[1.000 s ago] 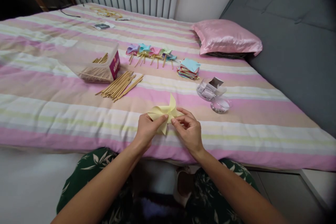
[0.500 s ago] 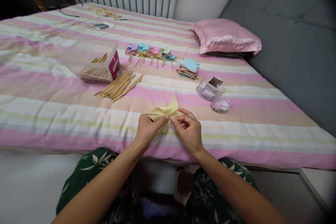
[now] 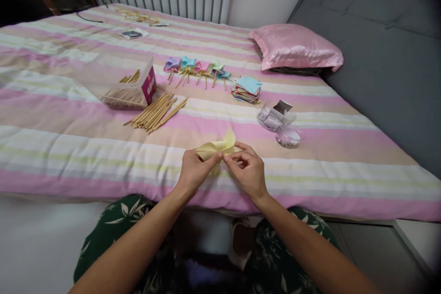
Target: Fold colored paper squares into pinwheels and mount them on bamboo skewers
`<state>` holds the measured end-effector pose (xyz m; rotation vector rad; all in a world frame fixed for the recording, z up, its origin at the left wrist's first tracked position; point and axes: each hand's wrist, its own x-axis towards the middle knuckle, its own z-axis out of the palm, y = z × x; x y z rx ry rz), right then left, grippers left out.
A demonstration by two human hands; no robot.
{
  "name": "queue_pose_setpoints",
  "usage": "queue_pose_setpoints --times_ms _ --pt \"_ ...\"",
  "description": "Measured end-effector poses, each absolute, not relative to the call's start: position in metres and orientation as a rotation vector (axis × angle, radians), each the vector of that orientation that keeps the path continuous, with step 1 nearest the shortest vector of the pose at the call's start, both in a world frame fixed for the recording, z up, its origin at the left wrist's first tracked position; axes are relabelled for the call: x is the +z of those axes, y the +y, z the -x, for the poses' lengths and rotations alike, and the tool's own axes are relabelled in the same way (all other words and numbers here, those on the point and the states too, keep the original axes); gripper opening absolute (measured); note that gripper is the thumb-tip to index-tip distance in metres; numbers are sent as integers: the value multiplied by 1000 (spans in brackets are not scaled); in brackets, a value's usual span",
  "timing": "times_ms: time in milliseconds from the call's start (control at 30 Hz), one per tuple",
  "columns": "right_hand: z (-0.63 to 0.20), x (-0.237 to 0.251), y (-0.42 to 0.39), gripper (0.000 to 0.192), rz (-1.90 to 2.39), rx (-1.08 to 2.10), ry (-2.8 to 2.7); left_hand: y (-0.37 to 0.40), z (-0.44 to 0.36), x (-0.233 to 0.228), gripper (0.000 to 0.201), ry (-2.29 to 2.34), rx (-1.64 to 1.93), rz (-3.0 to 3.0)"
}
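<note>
1. Yellow paper, curled into a pinwheel [image 3: 215, 146], sits between your hands just below the centre of the frame, over the near side of the striped bed [image 3: 324, 183].
2. Your left hand [image 3: 194, 167] is nearly closed, pinching the paper with the thumb on top; your right hand [image 3: 248, 171] has thumb and forefinger drawn together at the middle, other fingers curled. Whether a small part lies between those fingertips, you cannot tell from here.
3. Press the gathered points lightly with the left thumb; squeezing hard would probably crease the curves. Let the right fingertips work squarely at the centre, so the paper does not tear.
4. Mind the bed's edge, running across the lower frame beneath your wrists; anything small dropped there could roll off past your trousers [image 3: 126, 216].
5. Striped bed shows on both sides of your hands. Swing wide of the sticks [image 3: 156, 112], left of centre, and the shallow dish [image 3: 288, 139] and clear tub [image 3: 267, 121], right of centre.
</note>
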<state>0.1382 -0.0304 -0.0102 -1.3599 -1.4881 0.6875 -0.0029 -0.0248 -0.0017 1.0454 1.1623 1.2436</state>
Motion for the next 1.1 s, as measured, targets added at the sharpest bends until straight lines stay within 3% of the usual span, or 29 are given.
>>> queue_pose_setpoints --times_ms 300,533,733,1100 --pt "-135 -5 -36 21 1290 685 -1463 -26 1 0 30 1077 1240 -740" --pt "-137 -6 -32 39 1281 775 -1372 -26 2 -3 25 1107 1235 -823" --pt "-141 -12 -28 26 1307 989 -1375 -28 -1 -4 17 1159 1200 -971" --pt "-145 -14 -23 16 1274 1029 -1308 -27 -1 -5 16 1178 1156 -1055"
